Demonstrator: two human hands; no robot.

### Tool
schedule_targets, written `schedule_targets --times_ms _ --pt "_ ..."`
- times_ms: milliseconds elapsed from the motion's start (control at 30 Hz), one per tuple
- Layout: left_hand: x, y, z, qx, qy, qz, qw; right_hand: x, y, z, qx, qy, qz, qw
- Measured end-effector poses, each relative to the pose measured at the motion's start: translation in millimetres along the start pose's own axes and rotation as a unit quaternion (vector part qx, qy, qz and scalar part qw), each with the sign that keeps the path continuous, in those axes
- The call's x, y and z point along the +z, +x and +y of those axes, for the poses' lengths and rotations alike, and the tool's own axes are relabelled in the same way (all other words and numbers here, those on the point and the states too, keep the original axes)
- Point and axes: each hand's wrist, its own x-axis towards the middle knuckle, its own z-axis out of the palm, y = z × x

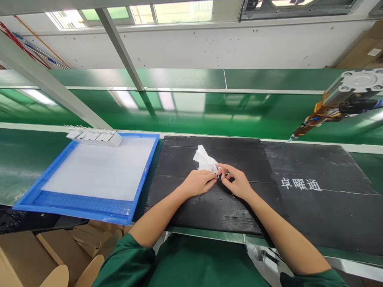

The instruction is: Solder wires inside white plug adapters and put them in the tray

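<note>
On the black mat, left hand and right hand curl fingers half-closed, hold unclear; soft, light tissue seems best pinched at folds

The person wears a dark green top in one plain, solid colour, its front filling the bottom of the view. The cloth looks soft and smooth, with a few loose creases and darker shading in the folds. Its sleeves are short and loosely cut. The left sleeve is wide and gathers in folds, ending in a plain hem near the elbow. Of the right sleeve only a strip shows at the lower edge, in matching green. Both forearms are bare and slender, and the left hand and right hand are bare too.
</note>
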Motion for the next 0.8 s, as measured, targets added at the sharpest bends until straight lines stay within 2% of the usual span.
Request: schedule_targets --times_ms 800 --pt "-3.2 1.8 2.6 -0.012 -0.004 -0.030 0.999 -1.5 0.3 -4.5 -0.011 -0.022 0.001 1.000"
